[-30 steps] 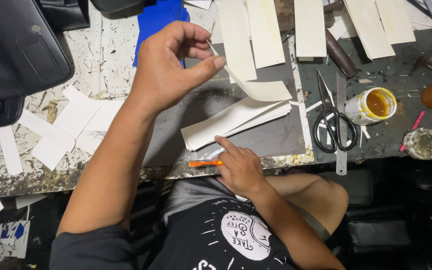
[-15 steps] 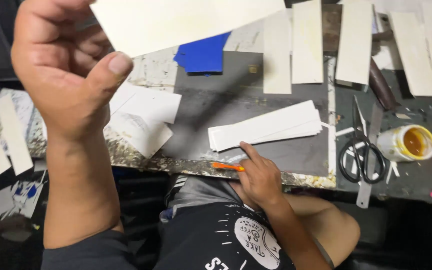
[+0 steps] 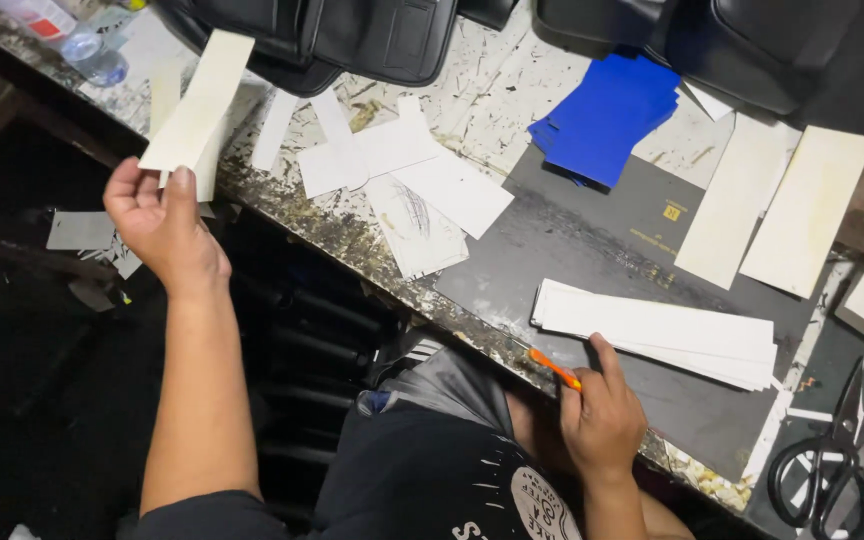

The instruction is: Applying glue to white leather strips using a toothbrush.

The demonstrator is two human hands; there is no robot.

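Observation:
My left hand [image 3: 164,228] is raised out past the left end of the worktable and pinches a cream paper strip [image 3: 197,102] by its lower end. My right hand [image 3: 600,412] rests at the table's near edge with an orange knife [image 3: 553,367] in its fingers. Just beyond its fingertips lies a stack of white strips [image 3: 664,331] on a dark cutting mat [image 3: 620,240]. A stack of blue sheets [image 3: 607,114] lies at the far side of the mat.
Loose white paper pieces [image 3: 407,185] lie on the scratched tabletop [image 3: 482,85] left of the mat. Cream strips [image 3: 774,208] lie at the right, black scissors [image 3: 824,465] at the lower right. Black bags [image 3: 352,35] line the far edge. A plastic bottle [image 3: 77,35] lies far left.
My left hand has carried the cream strip from in front of the camera out to the left end of the table. The view has swung left. My right hand has stayed at the edge.

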